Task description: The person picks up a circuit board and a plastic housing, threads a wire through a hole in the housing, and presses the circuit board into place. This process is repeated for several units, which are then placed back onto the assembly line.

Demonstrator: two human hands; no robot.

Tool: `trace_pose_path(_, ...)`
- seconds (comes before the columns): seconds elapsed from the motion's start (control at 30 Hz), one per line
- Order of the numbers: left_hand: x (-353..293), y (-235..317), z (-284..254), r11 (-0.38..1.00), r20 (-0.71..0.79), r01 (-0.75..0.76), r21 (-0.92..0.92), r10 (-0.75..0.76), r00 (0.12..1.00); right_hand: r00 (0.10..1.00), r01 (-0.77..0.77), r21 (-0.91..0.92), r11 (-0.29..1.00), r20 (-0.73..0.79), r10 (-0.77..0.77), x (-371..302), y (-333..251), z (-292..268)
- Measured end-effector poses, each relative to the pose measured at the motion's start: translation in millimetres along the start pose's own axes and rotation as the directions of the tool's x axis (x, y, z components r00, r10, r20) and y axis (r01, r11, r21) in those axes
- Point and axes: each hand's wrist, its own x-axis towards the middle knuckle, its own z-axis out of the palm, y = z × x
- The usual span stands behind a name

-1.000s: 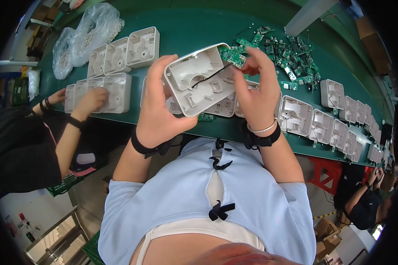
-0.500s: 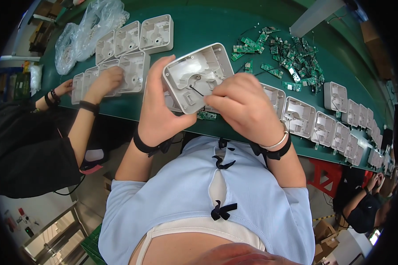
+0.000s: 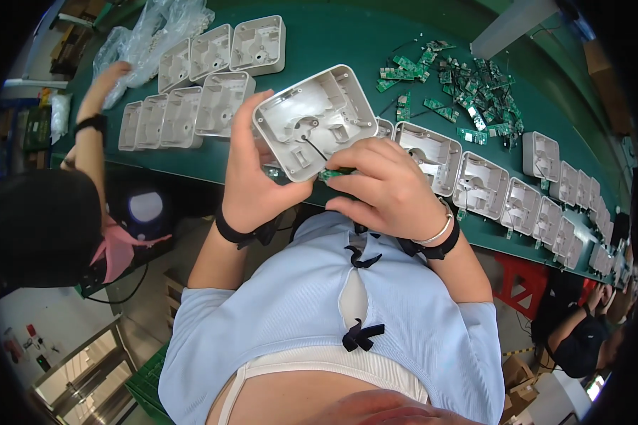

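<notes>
My left hand (image 3: 252, 173) grips a light-grey square plastic housing (image 3: 280, 127) by its left side, thumb along the lower edge. Its open side faces me, showing posts, ribs and a round raised part. A thin black wire (image 3: 315, 148) runs from inside to the housing's lower right edge. There my right hand (image 3: 393, 185) has its fingers closed around a small green circuit board (image 3: 329, 174), mostly hidden by them. The right thumb sits lower, a little apart from the fingertips.
More housings (image 3: 429, 152) line the green table (image 3: 319, 42) to the right, several with boards hanging out; others (image 3: 223, 103) stand left. Loose circuit boards (image 3: 475, 92) lie heaped at the back, near a grey post (image 3: 510, 28). At left, a co-worker's arm (image 3: 92, 106) reaches to plastic bags (image 3: 145, 49).
My right fingers have moved from the wire down to the circuit board. The housing has shifted slightly left. The co-worker's hand has left the left-hand housings for the plastic bags.
</notes>
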Motion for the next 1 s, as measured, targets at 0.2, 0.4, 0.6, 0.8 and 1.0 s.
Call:
trace_pose_path(0.2,-25,-1,-11,0.998,-0.031,0.046,-0.053,-0.048,0.998,0.991,-0.128,0.237,0.963,-0.003,0.133,-4,2,34)
trace_pose_path(0.4,-64,-20,-28,0.983,-0.011,0.132,-0.127,-0.135,0.991,0.982,-0.185,0.124,0.975,0.053,0.179,2,-11,60)
trace_pose_path(0.6,-72,-32,-27,0.985,0.019,0.138,-0.102,-0.137,0.99,0.954,0.24,-0.175,0.955,0.228,-0.197,-10,-6,54)
trace_pose_path(0.8,-55,-42,-58,0.789,0.054,-0.064,0.612,0.039,0.998,0.986,0.169,-0.272,0.947,0.057,-0.16,-46,-3,16)
trace_pose_path(1.0,-51,-112,-87,0.825,-0.175,0.302,0.477,-0.248,0.953,0.996,-0.002,-0.441,0.897,-0.084,-0.039,-101,-25,-54)
